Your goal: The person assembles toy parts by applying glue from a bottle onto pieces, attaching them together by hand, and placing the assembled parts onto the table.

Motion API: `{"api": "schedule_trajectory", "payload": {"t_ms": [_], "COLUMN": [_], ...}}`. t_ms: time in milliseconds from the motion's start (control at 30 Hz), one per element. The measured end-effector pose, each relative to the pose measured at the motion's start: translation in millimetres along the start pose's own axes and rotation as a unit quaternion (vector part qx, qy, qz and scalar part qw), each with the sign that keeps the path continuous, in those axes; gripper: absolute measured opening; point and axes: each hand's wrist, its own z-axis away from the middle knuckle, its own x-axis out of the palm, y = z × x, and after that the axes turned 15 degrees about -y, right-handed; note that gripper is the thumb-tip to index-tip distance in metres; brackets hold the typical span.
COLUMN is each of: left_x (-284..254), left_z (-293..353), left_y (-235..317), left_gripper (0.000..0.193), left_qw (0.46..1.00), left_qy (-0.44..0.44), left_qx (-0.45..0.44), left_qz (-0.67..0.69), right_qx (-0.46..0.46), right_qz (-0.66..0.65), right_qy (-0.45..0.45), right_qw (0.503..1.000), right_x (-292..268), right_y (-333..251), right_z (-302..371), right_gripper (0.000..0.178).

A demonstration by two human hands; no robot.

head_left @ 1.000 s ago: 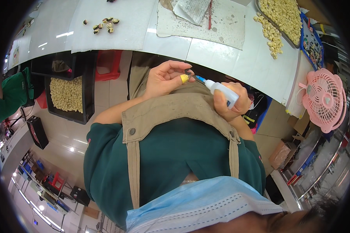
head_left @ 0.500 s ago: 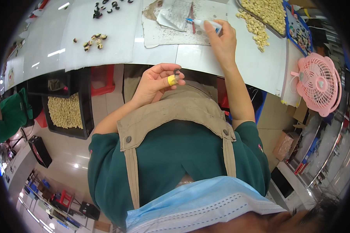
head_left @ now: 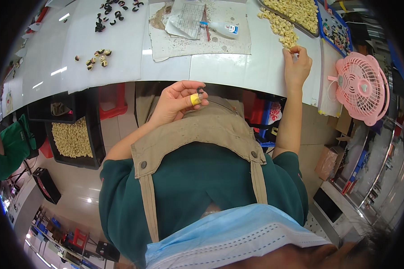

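In front of my apron, my left hand [head_left: 177, 101] pinches a small black curved piece [head_left: 200, 90] between thumb and fingertips; yellow tape wraps the thumb. At the right of the table, my right hand [head_left: 299, 67] is closed, its fingertips bent together at the near end of a strip of small cream pieces [head_left: 283, 29]. Whether a piece is between those fingertips is too small to tell. A white glue bottle [head_left: 224, 29] with a blue tip lies on a stained board [head_left: 202, 50], its tip over a paper sheet [head_left: 184, 20].
Joined black-and-cream pieces [head_left: 98, 59] lie at the table's left, with loose black pieces [head_left: 116, 15] beyond. A heaped tray of cream pieces [head_left: 318, 32] and a blue tray [head_left: 348, 47] stand far right. A pink fan [head_left: 362, 88] sits beside the table's right end.
My right hand has let go of the glue bottle, which now lies on the board, and has moved right to the cream pieces. My left hand still holds the black piece.
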Motion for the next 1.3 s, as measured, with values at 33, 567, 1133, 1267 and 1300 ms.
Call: {"api": "schedule_trajectory", "payload": {"t_ms": [33, 567, 1133, 1267, 1300], "left_x": [1, 2, 0, -1, -3], "left_z": [0, 4, 6, 5, 4], "left_y": [0, 6, 7, 1, -1], "left_gripper": [0.031, 0.030, 0.026, 0.026, 0.026], "left_qw": [1.000, 1.000, 0.996, 0.990, 0.984], "left_qy": [-0.001, 0.003, -0.068, -0.100, -0.113], "left_qx": [0.002, -0.012, 0.000, 0.032, 0.052], "left_qz": [0.002, -0.011, -0.057, -0.098, -0.129], "right_qx": [0.001, -0.312, -0.364, -0.365, -0.382], "right_qz": [0.014, -0.405, -0.375, -0.393, -0.392], "right_qy": [-0.020, -0.233, -0.221, -0.233, -0.209], "right_qw": [1.000, 0.827, 0.823, 0.811, 0.810], "right_x": [-1, -19, -19, -17, -18], "right_y": [-2, -139, -153, -153, -153], "right_z": [-1, 67, 75, 78, 78], "right_gripper": [0.018, 0.030, 0.036, 0.035, 0.035]}}
